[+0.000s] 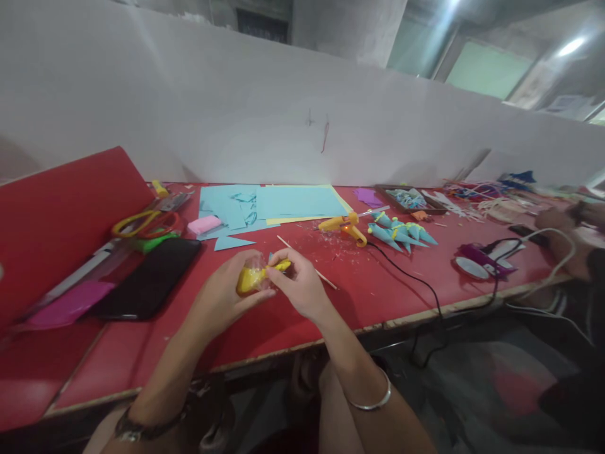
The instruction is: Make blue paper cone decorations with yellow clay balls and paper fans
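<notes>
Left fingers (259, 297) clamped on yellow plastic-wrapped bundle (247, 280), right fingers (289, 257) pinching its end, forearms (176, 359) angled inward

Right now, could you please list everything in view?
yellow bundle: one, yellow, between grips
phone: one, black, left
scissors: count unclear, yellow and orange, left
pink block: one, pink, beside paper
paper: several, mostly blue, behind
glue gun: one, yellow, centre
stick: apparently one, pale, centre
cones: several, blue with yellow, right
tray: one, brown, right
table: one, red, underneath
partition: one, white, behind
craft scraps: many, mixed, scattered
another person: one, partly visible, right
left grip: one, bare, middle
right grip: one, bare, middle
</notes>
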Demonstrator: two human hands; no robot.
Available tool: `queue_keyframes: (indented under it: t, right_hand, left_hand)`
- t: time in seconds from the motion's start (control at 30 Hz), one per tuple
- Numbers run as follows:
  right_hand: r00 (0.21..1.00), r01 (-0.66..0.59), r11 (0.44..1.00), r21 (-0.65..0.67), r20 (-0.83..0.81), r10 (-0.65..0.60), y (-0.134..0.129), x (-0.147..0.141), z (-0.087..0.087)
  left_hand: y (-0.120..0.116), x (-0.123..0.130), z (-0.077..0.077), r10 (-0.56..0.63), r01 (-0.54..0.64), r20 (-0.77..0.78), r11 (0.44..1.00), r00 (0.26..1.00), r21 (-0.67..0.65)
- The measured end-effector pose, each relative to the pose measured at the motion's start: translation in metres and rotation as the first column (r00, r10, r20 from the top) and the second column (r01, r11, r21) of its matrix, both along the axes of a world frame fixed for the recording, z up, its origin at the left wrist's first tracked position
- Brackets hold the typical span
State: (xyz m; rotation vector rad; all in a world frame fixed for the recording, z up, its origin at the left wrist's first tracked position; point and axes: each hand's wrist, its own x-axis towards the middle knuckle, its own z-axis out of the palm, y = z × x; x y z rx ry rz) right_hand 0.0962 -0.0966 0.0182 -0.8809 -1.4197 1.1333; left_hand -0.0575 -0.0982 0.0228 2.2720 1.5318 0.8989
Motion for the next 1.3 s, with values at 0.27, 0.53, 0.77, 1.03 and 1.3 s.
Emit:
queue_keyframes:
  t: [0.27,0.53,0.77,1.03,1.3]
  right_hand:
    - [0.948,0.017,0.974,0.227,0.307,-0.088,0.002,0.004,-0.002]
    - [0.922,-0.113,0.979,0.171,0.385,0.039,0.003,0.014,-0.001]
    - [0.997,-0.035,0.999,-0.035,0.064,0.037,0.002,0.009,0.001]
    - [0.999,-0.033,0.999,0.021,-0.028,0.034,-0.002,0.004,0.006]
    - [0.998,-0.018,0.977,0.212,0.069,0.004,-0.011,0.007,0.016]
  left_hand:
    - [-0.001,0.000,0.000,0.027,-0.027,-0.012,0.999,1.000,0.041]
    - [0.002,-0.005,-0.001,0.015,-0.014,-0.058,1.000,0.998,0.020]
    - [0.001,-0.005,-0.001,0.031,-0.030,-0.076,1.000,0.997,0.005]
    - [-0.002,-0.004,0.002,-0.037,0.037,0.041,0.999,0.998,-0.003]
    - [-0.002,-0.009,0.002,-0.114,0.111,0.108,0.993,0.988,0.034]
